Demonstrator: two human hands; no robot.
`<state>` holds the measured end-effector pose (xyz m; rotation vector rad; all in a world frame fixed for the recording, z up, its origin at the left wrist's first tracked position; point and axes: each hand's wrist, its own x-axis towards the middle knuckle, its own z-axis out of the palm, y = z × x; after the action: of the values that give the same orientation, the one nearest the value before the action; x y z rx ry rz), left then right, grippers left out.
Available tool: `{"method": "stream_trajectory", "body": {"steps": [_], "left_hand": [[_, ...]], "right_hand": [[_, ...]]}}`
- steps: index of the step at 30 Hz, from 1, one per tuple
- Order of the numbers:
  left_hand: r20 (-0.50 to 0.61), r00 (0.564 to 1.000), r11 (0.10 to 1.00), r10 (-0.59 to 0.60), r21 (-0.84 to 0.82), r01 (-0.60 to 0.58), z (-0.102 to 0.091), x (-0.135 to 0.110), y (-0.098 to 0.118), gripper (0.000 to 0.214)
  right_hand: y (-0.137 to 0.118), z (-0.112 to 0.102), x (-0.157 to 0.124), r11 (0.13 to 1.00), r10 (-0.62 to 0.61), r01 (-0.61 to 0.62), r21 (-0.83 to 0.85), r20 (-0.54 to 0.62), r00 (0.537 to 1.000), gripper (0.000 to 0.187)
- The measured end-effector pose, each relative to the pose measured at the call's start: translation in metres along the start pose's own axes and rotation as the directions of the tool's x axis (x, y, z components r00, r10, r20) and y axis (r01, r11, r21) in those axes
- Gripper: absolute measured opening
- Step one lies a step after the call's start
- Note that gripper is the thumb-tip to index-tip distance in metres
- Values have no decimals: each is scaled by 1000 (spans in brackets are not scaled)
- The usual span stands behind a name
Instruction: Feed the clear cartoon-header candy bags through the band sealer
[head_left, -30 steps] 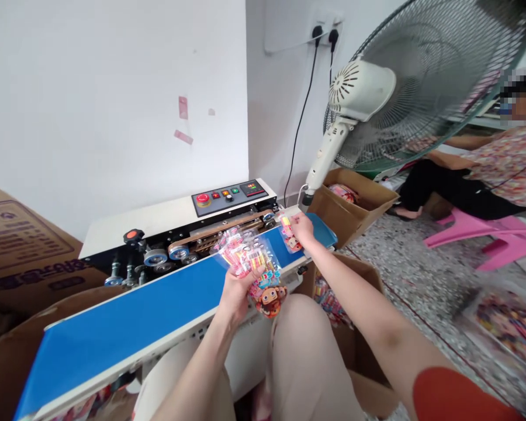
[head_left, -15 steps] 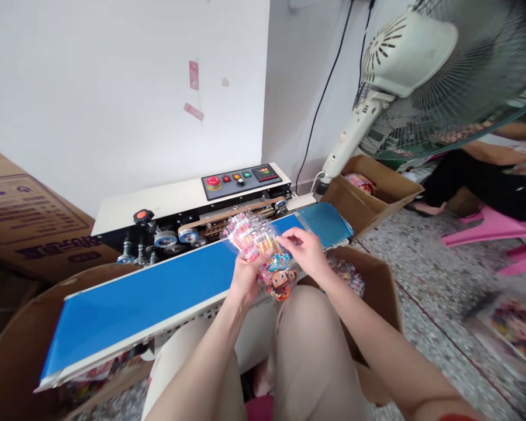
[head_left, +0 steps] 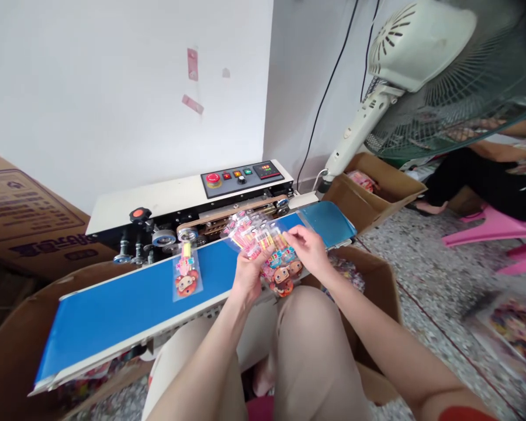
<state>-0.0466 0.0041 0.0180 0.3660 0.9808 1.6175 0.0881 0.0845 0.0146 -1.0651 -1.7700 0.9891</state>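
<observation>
The belt (head_left: 127, 307) gives room beside its packet (head_left: 186, 279); rollers (head_left: 163, 238) seemingly block the back.

Nothing legible: blurred lettering on the packets (head_left: 281, 276) and carton (head_left: 30, 210), tiny lit digits on the display (head_left: 266, 170)

Packets (head_left: 260, 240) hide fingers of the left hand (head_left: 248, 276) and the belt (head_left: 131, 313) along part of its back edge; fan (head_left: 425, 44) and 1 co-worker (head_left: 486, 181) are cut off at right.

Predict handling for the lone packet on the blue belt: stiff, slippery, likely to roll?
The lone packet lies flat on the blue belt, so it probably won't roll. Its clear, shiny wrapping suggests it may be slippery. It looks see-through at the edges, so those would likely flex.
</observation>
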Motion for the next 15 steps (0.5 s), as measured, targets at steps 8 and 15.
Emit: {"method": "stream_trajectory", "body": {"steps": [8, 15], "left_hand": [[-29, 1000, 1000, -10, 5, 10, -3, 3, -1, 43], [2, 1000, 1000, -14, 22, 14, -2, 3, -2, 43]], "right_hand": [[83, -44, 67, 950, 176, -256, -181, -367, 913, 36], [73, -29, 103, 802, 173, -261, -538, -210, 962, 18]]}}
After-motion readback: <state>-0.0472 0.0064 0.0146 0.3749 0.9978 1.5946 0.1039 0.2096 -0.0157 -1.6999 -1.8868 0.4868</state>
